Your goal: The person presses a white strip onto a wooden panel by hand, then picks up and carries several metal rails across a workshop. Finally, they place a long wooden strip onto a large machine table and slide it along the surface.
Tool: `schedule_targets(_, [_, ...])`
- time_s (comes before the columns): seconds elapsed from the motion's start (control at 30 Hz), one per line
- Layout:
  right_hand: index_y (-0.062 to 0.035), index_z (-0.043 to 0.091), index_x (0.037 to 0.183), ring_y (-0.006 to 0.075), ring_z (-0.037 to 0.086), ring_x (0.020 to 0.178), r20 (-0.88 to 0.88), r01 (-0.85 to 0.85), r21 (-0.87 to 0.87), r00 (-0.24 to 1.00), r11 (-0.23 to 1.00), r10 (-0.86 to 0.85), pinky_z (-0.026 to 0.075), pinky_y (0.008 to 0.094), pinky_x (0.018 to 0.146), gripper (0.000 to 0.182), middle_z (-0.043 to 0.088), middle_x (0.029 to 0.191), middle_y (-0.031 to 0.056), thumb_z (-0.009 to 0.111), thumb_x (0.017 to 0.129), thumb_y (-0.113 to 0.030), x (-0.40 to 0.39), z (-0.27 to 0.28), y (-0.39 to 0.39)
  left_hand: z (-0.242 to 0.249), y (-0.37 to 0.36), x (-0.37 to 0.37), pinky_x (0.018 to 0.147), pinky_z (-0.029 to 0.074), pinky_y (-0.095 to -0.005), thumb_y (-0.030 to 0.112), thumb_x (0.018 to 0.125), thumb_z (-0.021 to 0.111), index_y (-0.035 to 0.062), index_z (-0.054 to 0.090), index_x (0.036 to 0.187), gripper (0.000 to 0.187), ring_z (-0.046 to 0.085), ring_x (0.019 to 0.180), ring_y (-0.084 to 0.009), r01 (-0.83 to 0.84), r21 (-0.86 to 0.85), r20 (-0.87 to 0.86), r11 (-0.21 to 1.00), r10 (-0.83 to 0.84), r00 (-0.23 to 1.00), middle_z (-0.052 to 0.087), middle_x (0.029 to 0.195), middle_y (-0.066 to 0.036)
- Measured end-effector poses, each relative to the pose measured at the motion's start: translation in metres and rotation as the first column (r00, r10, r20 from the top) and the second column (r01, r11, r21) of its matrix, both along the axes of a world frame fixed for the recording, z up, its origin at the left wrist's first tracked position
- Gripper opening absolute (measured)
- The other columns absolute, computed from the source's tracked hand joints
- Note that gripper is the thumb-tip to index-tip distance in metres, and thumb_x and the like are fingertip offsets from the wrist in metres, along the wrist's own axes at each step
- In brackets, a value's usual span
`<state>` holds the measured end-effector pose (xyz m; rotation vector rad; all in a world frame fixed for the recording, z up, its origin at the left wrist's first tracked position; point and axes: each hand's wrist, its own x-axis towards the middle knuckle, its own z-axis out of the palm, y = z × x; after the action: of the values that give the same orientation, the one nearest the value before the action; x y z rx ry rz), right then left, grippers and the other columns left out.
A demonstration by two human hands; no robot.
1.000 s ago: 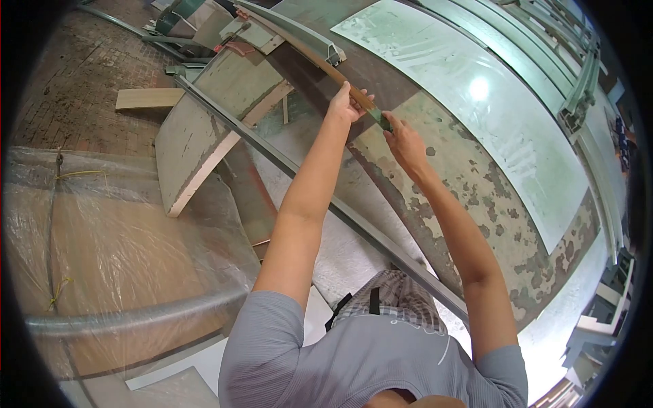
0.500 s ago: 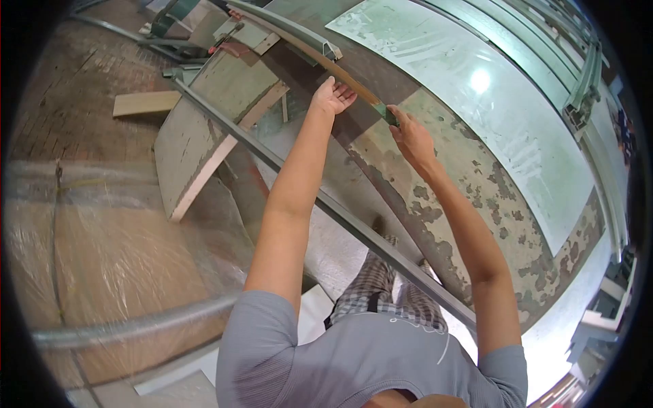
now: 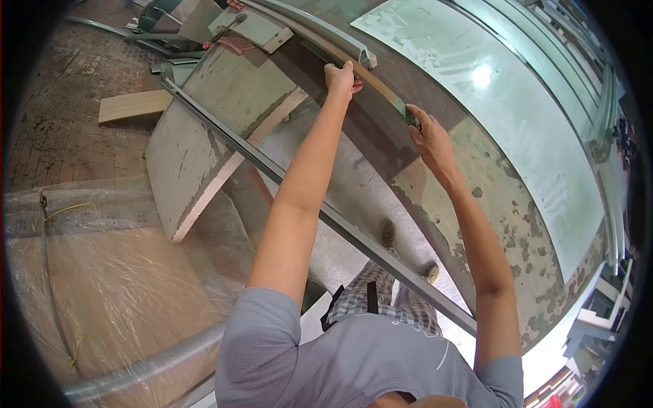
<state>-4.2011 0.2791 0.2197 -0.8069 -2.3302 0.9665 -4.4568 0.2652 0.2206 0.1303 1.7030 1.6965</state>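
Observation:
A long, narrow brown strip [image 3: 381,88] with a green end runs along the far part of the worn tabletop [image 3: 496,197]. My left hand [image 3: 342,80] is closed around the strip's edge, its thumb on top. My right hand [image 3: 430,139] is closed on the green end, thumb and fingers on either side of it. Beside the strip, on its far side, lies a pale metal profile [image 3: 333,30]. The palm side of both hands is mostly hidden.
A large whitish sheet [image 3: 503,102] lies on the far side. A grey metal bar [image 3: 354,231] crosses in front of my body. Tilted boards [image 3: 187,170] stand at the left, near a plastic-covered stack [image 3: 129,285]. Long metal profiles [image 3: 544,47] lie at the upper right.
My left hand was open with its palm up beside the strip; now its fingers have closed on it. The view has shifted, and both hands and the strip appear slightly farther right.

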Motion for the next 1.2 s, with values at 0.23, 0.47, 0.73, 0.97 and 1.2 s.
schedule_targets(0.23, [-0.0194,0.047,0.124,0.0336,0.059,0.087,0.02,0.007,0.009,1.0,1.0,-0.008,0.046,0.0437,0.074,0.039,0.057,0.094,0.0139,0.053,0.085,-0.015,-0.043,-0.004,0.011,0.001,0.013,-0.041,0.08,0.049,-0.0438,0.02,0.087,0.054,0.0024,0.026,0.138,0.06,0.061,0.094,-0.0322,-0.109,-0.303,-0.533,0.947,-0.073,0.843,0.052,0.12,-0.023])
schedule_targets(0.47, [-0.0194,0.047,0.125,0.0336,0.058,0.089,0.098,-0.019,-0.016,0.995,1.0,0.021,0.045,0.0432,0.075,0.04,0.057,0.095,0.0148,0.054,0.086,-0.017,-0.077,0.005,0.023,-0.009,0.034,-0.092,0.095,0.041,-0.0406,0.021,0.087,0.053,0.0048,0.032,0.137,0.056,0.049,0.116,-0.034,-0.128,-0.405,-0.549,0.905,-0.129,0.825,0.048,0.129,-0.02])
schedule_targets(0.73, [-0.0227,0.046,0.125,0.0325,0.059,0.088,0.04,-0.022,0.006,0.999,1.0,0.021,0.047,0.0445,0.074,0.042,0.056,0.094,0.0124,0.056,0.085,-0.016,-0.112,-0.004,0.029,0.013,0.03,-0.106,0.051,0.045,-0.0307,0.017,0.09,0.051,0.0187,0.023,0.143,0.06,0.055,0.062,-0.0163,-0.101,-0.331,-0.445,0.938,-0.06,0.894,0.057,0.102,-0.01])
schedule_targets(0.97, [-0.0231,0.046,0.125,0.0335,0.059,0.085,0.057,0.014,0.035,0.998,0.999,-0.016,0.048,0.0449,0.072,0.041,0.056,0.095,0.0126,0.055,0.085,-0.016,-0.141,-0.003,0.028,0.015,0.036,-0.136,0.052,0.045,-0.03,0.017,0.09,0.051,0.0192,0.022,0.144,0.061,0.055,0.063,-0.0157,-0.106,-0.365,-0.419,0.925,-0.061,0.906,0.056,0.105,-0.009])
schedule_targets(1.2, [-0.0222,0.046,0.124,0.0342,0.06,0.083,0.061,0.048,0.069,0.997,0.996,-0.052,0.049,0.0453,0.07,0.039,0.056,0.098,0.0146,0.053,0.086,-0.017,-0.165,-0.004,0.029,0.011,0.042,-0.161,0.052,0.045,-0.0312,0.018,0.09,0.05,0.0188,0.022,0.143,0.06,0.056,0.063,-0.0162,-0.128,-0.355,-0.453,0.926,-0.051,0.89,0.056,0.105,-0.009])
